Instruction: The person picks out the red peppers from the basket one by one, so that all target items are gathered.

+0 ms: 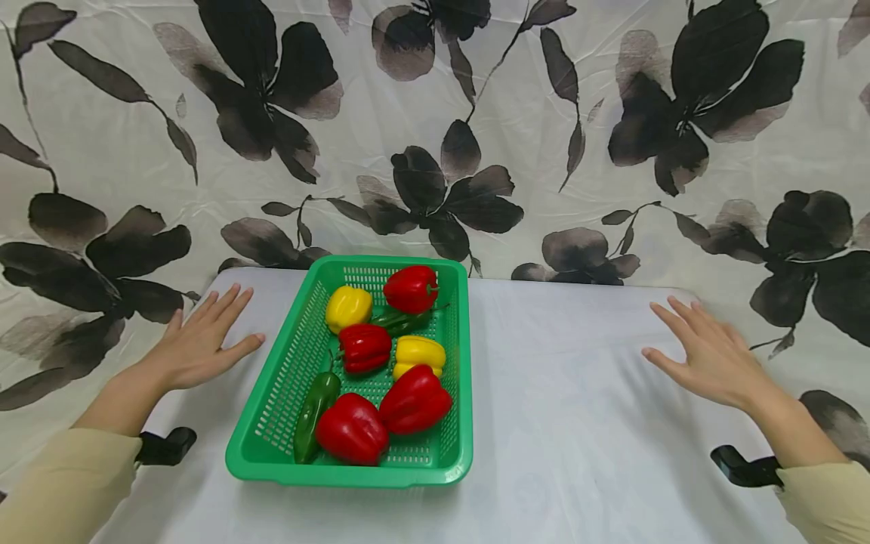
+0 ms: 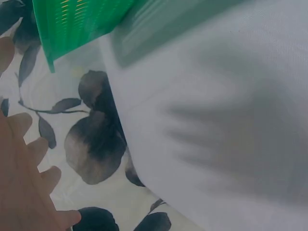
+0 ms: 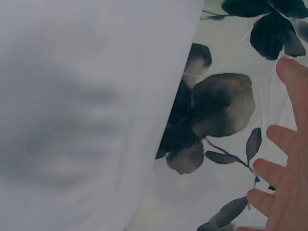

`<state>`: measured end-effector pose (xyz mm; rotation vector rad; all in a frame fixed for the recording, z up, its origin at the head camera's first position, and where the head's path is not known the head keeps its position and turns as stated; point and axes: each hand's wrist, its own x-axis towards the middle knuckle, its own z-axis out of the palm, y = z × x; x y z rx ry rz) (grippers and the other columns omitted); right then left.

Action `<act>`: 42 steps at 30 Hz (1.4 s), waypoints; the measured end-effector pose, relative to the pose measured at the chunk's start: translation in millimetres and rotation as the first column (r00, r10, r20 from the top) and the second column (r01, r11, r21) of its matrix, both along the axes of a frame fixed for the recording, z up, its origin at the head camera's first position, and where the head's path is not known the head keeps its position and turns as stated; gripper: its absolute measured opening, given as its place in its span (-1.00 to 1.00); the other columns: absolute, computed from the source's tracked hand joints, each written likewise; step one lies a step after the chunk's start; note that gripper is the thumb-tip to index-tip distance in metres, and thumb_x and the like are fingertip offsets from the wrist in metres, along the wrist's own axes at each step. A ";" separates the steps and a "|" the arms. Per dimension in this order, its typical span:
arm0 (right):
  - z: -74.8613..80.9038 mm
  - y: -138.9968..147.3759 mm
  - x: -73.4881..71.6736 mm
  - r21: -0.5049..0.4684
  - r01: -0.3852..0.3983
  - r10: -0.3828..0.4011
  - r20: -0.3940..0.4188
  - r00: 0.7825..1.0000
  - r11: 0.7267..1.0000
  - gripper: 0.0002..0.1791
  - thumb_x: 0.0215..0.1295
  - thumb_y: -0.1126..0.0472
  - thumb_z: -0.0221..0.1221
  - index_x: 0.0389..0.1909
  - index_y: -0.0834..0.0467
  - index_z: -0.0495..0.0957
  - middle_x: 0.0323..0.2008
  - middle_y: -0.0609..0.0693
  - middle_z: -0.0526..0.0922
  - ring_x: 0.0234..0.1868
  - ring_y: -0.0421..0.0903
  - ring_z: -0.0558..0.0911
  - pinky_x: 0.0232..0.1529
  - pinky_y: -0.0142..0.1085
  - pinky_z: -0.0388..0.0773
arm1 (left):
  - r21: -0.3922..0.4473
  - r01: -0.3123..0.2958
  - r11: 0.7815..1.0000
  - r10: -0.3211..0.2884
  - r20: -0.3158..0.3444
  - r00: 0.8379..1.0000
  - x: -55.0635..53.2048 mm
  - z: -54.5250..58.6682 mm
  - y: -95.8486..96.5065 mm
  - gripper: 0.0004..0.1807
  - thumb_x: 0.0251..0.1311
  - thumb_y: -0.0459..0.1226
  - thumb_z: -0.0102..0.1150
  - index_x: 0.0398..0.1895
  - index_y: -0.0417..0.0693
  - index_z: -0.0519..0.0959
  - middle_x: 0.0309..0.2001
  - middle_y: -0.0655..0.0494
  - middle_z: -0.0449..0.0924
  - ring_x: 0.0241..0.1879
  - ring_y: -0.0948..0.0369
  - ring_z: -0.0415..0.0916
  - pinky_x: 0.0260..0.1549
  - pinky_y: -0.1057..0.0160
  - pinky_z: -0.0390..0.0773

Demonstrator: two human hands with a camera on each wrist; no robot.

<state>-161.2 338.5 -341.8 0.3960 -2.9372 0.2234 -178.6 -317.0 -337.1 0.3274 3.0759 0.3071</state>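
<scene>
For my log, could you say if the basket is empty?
Not empty: the green basket holds red peppers, yellow peppers and long green peppers.

Grn basket (image 1: 353, 474) upright on wht tbl (image 1: 557, 393), w/ red/ylw peppers (image 1: 352, 428), 2 grn chilies (image 1: 316, 412).

Left hand (image 2: 24, 185) cropped, fingers spread; dark-flowered cloth (image 2: 96, 147) past fingertips; white tabletop (image 2: 149, 79) farther beyond, bearing blurred finger-shaped shadow (image 2: 250, 144); green basket (image 2: 79, 29) on thumb side, apart from hand, perforated wall partly visible.
</scene>
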 end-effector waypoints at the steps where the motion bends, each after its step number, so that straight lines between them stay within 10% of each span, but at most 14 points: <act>1: 0.5 -1.5 -0.7 0.001 -0.010 0.010 -0.010 1.000 1.000 -0.15 0.17 -0.18 0.12 0.38 0.12 0.09 0.33 0.33 0.10 0.33 0.39 0.00 0.02 0.45 -0.02 | 0.004 0.000 1.000 0.000 -0.005 1.000 0.0 -0.2 -0.1 -0.09 0.23 0.21 -0.19 0.46 -0.04 -0.24 0.43 -0.24 -0.27 0.37 -0.27 -0.32 0.10 -0.48 -0.42; 23: 8.1 -38.1 -13.3 -0.025 -0.193 0.185 -0.188 0.964 0.981 -0.18 -0.11 0.08 0.38 0.23 0.23 0.31 0.17 0.34 0.35 0.08 0.35 0.38 -0.02 0.24 0.31 | 0.176 0.023 0.984 -0.012 -0.065 0.998 -0.3 -6.0 -5.2 -0.12 0.25 0.07 -0.05 0.44 -0.18 -0.16 0.41 -0.32 -0.20 0.35 -0.30 -0.22 0.10 -0.48 -0.19; 42: 8.7 -68.3 -20.3 -0.111 -0.274 0.254 -0.162 0.953 0.955 -0.27 -0.02 0.21 0.34 0.23 0.18 0.32 0.10 0.21 0.44 0.03 0.20 0.47 -0.10 0.10 0.46 | 0.302 -0.017 0.953 0.013 0.017 1.000 -0.6 -3.3 -4.5 -0.11 0.26 0.02 -0.03 0.44 -0.18 -0.23 0.38 -0.38 -0.18 0.33 -0.33 -0.18 0.02 -0.50 0.02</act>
